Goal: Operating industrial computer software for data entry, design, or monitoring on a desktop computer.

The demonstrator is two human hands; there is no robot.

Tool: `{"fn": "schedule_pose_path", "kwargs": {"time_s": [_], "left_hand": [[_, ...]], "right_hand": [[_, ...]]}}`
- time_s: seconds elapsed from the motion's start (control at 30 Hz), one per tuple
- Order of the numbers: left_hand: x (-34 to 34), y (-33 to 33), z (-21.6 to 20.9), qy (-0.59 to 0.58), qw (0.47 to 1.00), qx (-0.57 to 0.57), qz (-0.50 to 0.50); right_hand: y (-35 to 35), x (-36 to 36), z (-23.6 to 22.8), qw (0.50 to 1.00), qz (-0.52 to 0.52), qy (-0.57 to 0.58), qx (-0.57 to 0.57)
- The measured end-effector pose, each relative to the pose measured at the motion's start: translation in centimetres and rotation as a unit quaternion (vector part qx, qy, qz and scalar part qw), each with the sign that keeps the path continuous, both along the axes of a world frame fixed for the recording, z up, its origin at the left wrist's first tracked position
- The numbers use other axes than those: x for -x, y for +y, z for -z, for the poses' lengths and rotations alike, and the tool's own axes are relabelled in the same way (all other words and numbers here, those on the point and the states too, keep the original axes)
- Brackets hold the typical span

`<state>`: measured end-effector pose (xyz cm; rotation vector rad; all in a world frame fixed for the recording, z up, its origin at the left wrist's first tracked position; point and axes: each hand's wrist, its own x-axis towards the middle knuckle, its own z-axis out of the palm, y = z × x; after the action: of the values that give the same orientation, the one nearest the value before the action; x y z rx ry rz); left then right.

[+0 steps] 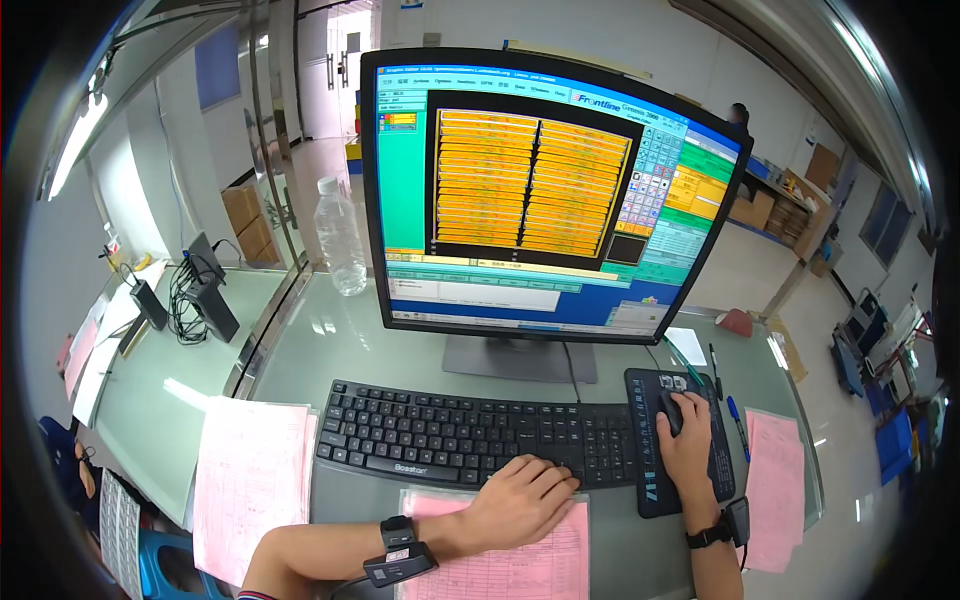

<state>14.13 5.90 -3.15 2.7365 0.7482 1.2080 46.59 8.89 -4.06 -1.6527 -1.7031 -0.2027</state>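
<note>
My left hand (pixel 522 503) lies palm down over the front edge of a black keyboard (pixel 410 430), its fingers stretched over the keys near the arrow keys and holding nothing. Part of the pink form (pixel 500 575) beneath it is covered by that hand and forearm. My right hand (pixel 686 440) is closed over a dark computer mouse (pixel 669 408), mostly hidden under the fingers, on a black mouse pad (pixel 652 490). A large monitor (pixel 535 185) behind the keyboard displays an editing program with two columns of yellow-orange strips. Both wrists wear black strapped devices.
A clear plastic bottle (pixel 340 240) stands left of the monitor. Pink papers lie at left (pixel 250 480) and right (pixel 773 490). A blue pen (pixel 737 425) is beside the pad. Black adapters with cables (pixel 210 305) sit on the left desk. Another person appears at the left edge.
</note>
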Motion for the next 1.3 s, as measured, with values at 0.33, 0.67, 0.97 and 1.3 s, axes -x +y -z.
{"fn": "schedule_pose_path", "kwargs": {"time_s": [0.33,0.67,0.97,1.3], "left_hand": [[0.04,-0.03,0.04,0.007,1.000,0.006,0.002],[0.22,-0.03,-0.57,0.017,1.000,0.008,0.010],[0.20,-0.13,-0.64,0.039,0.999,0.028,0.010],[0.09,-0.21,-0.39,0.078,0.995,0.012,-0.059]], "right_hand": [[0.14,0.09,0.05,1.000,-0.009,-0.017,-0.025],[0.20,0.04,0.64,0.999,0.016,-0.020,-0.022],[-0.07,-0.14,0.60,1.000,0.018,-0.017,-0.013],[-0.22,0.28,0.04,1.000,0.012,-0.014,-0.010]]}}
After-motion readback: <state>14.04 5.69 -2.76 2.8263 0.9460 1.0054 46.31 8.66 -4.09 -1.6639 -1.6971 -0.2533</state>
